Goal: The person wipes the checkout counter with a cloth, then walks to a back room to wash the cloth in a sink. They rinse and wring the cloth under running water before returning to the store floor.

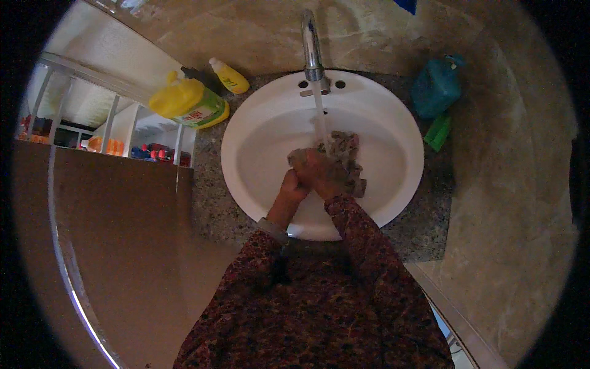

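Water [319, 104] runs from a chrome faucet [312, 46] into a white oval sink [392, 147]. A wet, crumpled, patterned cloth [345, 147] hangs in the basin below and right of the stream. My right hand [322, 170] lies over the cloth, its fingers curled across my left hand. My left hand [293, 183] is closed on a bunched end of the same cloth, left of the stream. The hands touch each other, and part of the cloth is hidden beneath the right one.
Left of the sink stand a large yellow jug [191, 101] and a small yellow bottle [229, 76]. A teal container [435, 87] and a green packet [438, 131] lie on the right. Shelves with bottles [108, 145] are at far left.
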`<control>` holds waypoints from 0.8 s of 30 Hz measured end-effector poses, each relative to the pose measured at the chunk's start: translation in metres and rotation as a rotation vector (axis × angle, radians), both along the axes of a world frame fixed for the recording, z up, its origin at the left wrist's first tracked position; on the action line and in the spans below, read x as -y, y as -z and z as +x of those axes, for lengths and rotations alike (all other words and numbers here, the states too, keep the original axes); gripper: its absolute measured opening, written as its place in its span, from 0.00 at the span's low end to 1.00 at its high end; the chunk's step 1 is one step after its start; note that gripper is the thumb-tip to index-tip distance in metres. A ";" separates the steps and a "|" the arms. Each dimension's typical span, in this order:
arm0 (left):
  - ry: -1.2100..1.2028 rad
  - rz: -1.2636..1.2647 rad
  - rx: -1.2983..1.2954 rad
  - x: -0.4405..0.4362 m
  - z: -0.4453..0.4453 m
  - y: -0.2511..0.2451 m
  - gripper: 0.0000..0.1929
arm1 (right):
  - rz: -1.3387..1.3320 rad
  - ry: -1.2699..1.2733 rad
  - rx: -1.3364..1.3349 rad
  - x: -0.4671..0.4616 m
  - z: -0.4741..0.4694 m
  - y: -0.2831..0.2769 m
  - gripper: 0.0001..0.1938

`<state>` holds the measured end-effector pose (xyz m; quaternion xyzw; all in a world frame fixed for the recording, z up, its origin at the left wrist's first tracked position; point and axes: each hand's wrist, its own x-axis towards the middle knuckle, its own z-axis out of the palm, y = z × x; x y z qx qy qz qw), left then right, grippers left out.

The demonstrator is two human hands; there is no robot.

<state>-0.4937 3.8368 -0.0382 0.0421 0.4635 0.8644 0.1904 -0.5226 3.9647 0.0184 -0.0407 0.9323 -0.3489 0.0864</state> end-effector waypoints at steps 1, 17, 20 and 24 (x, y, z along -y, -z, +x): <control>0.023 0.089 0.186 0.005 0.000 0.007 0.22 | 0.107 0.070 0.019 -0.012 -0.005 0.000 0.17; 0.079 0.512 0.299 -0.013 0.006 -0.028 0.19 | -0.346 -0.117 0.079 0.034 0.037 -0.002 0.20; -0.012 0.148 0.165 -0.035 0.018 -0.086 0.21 | -0.324 -0.117 -0.121 0.047 0.043 0.003 0.20; -0.112 -0.531 -0.496 -0.018 0.013 -0.049 0.19 | -0.160 -0.118 -0.158 0.013 0.035 0.016 0.19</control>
